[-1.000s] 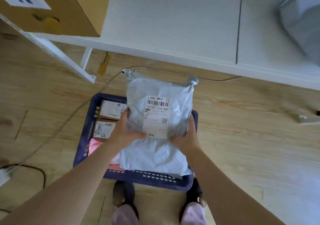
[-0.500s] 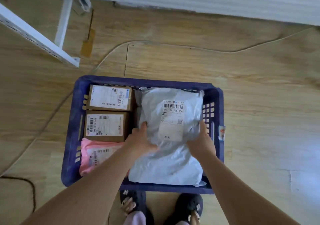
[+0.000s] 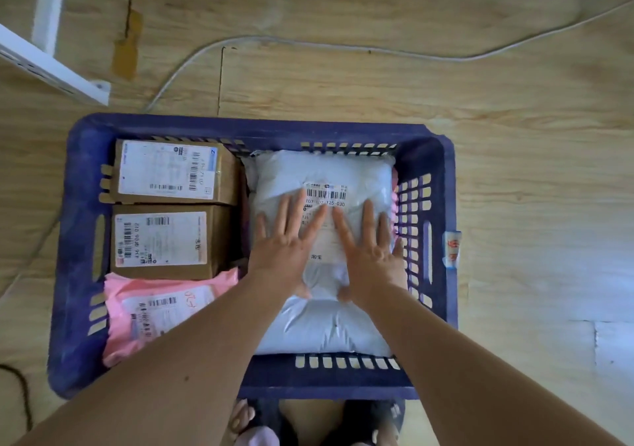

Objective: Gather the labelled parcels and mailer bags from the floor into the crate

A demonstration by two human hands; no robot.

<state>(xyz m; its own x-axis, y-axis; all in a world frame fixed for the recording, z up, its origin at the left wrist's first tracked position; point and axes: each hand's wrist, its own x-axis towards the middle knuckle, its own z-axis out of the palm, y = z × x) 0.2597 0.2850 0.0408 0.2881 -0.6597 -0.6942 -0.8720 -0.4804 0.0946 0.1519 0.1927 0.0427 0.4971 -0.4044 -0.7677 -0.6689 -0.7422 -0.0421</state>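
Grey mailer [image 3: 322, 325] now flat in crate [image 3: 82, 239]

Both forearms are being shown bare, with no sleeves, watch or rings being worn on the left hand [image 3: 286, 244] or right hand [image 3: 372, 256]. Dark open-toed slippers [image 3: 372, 420] are being worn on the feet, and pale pink trouser fabric [image 3: 259, 438] is being glimpsed at the bottom edge.

Looks like a small parcel-sorting room: wood-look plank floor [image 3: 514, 188] underfoot, a blue slotted crate [image 3: 442, 184] packed with barcoded shipping boxes [image 3: 164, 171] and mailer bags [image 3: 322, 171]. A white metal leg [image 3: 48, 57] and a loose cable [image 3: 343, 47] cross the floor.
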